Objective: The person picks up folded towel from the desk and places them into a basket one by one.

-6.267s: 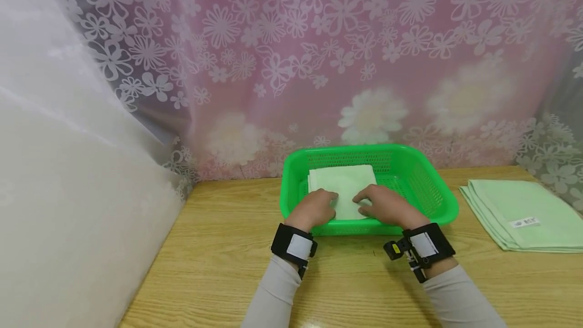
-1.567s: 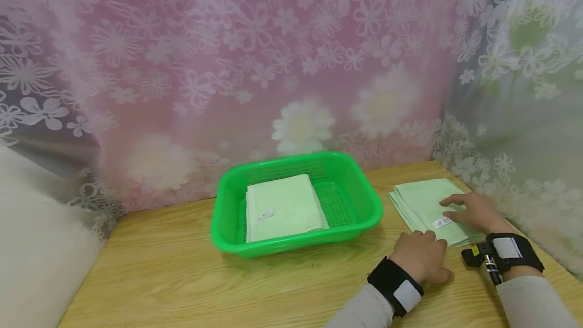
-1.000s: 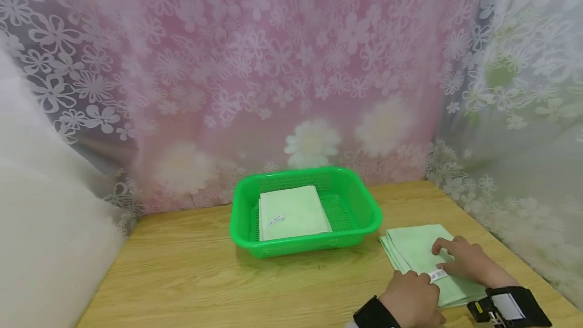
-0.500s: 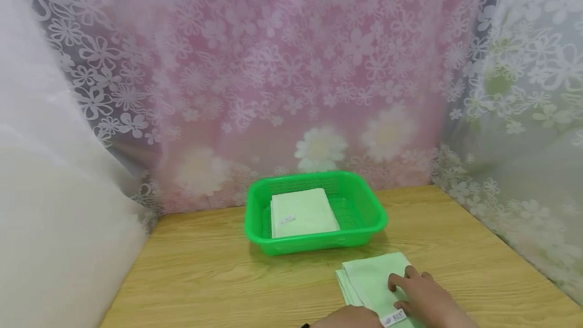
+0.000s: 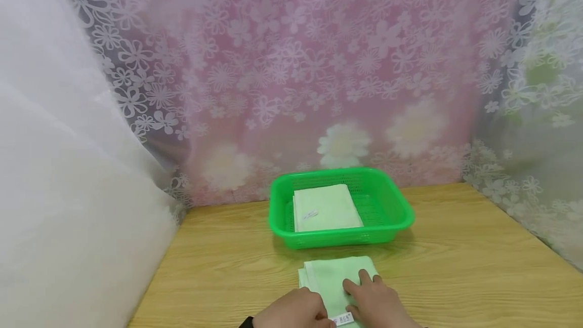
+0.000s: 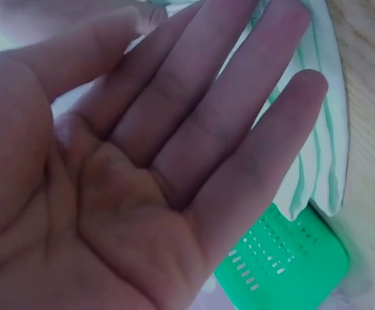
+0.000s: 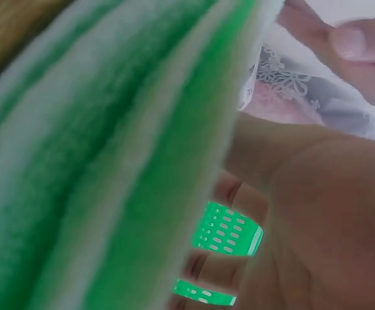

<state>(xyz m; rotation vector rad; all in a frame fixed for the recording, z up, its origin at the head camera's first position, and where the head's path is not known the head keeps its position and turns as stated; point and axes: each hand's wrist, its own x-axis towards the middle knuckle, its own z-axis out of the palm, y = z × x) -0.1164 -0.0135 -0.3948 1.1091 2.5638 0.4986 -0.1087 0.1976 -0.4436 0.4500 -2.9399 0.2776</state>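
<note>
A folded light-green towel (image 5: pixel 334 280) with a white label lies in front of the basket, at the bottom of the head view. My left hand (image 5: pixel 293 310) is at its near left edge. In the left wrist view the left fingers (image 6: pixel 239 110) look straight against the layered folds. My right hand (image 5: pixel 373 300) is spread over the towel's right side, thumb near the label. In the right wrist view, layered towel edges hide the right fingertips. Behind stands a green plastic basket (image 5: pixel 341 239) with another folded pale-green towel (image 5: pixel 328 211) lying flat in its left part.
The wooden table (image 5: pixel 478 267) spreads out on both sides of the basket. A pink floral curtain (image 5: pixel 291 90) hangs along the back edge, with a white sheet (image 5: pixel 82 191) on the left and a patterned sheet (image 5: pixel 537 166) on the right.
Earlier, both hands were at the towel in the basket, then moved to the other towel at the right. That towel has since come left with my hands, in front of the basket.
</note>
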